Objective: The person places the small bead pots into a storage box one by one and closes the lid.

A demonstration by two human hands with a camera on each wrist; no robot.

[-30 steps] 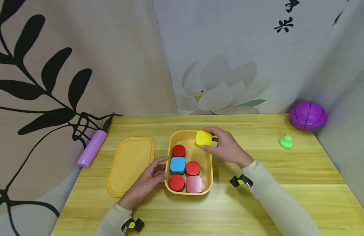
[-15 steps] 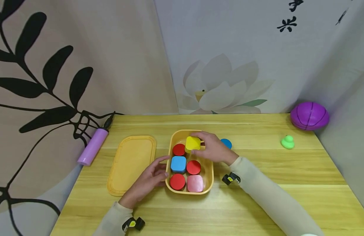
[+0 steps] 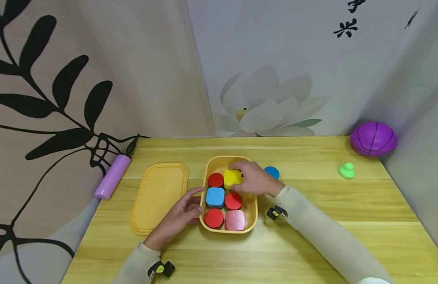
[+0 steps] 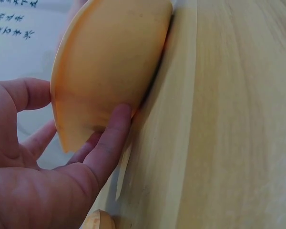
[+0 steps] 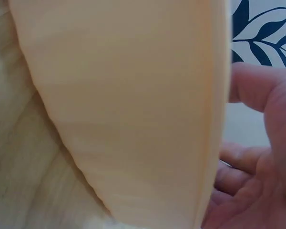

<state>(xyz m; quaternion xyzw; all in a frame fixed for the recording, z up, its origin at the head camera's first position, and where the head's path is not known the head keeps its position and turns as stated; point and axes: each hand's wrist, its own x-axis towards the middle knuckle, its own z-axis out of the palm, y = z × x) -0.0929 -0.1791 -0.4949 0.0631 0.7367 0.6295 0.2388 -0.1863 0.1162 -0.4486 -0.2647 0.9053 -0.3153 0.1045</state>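
My right hand (image 3: pixel 256 178) reaches over the right rim of a yellow-orange plastic box (image 3: pixel 255 215) and holds a yellow rounded-square block (image 3: pixel 232 178) between thumb and fingers, low inside. Beside it lies a red round block (image 3: pixel 216 180); nearer are a blue square block (image 3: pixel 215 197), two more red round blocks (image 3: pixel 233 201) and a pink square block (image 3: pixel 235 220). Outside the left wall, my left hand (image 3: pixel 183 213) touches the box with loosely bent fingers. The left wrist view shows a digit (image 4: pixel 115 133) against the outer wall. In the right wrist view, the wall hides the block.
A yellow-orange lid (image 3: pixel 158 199) lies flat left of the box. A blue round block (image 3: pixel 272 172) sits on the table behind my right wrist. Farther right are a green toy (image 3: pixel 347 170) and a purple ball (image 3: pixel 373 139). A purple pump (image 3: pixel 114 176) lies at the left edge.
My right hand has carried the yellow block left and then down beside the far red block. The blue round block at the right has come into view. My left hand stays put.
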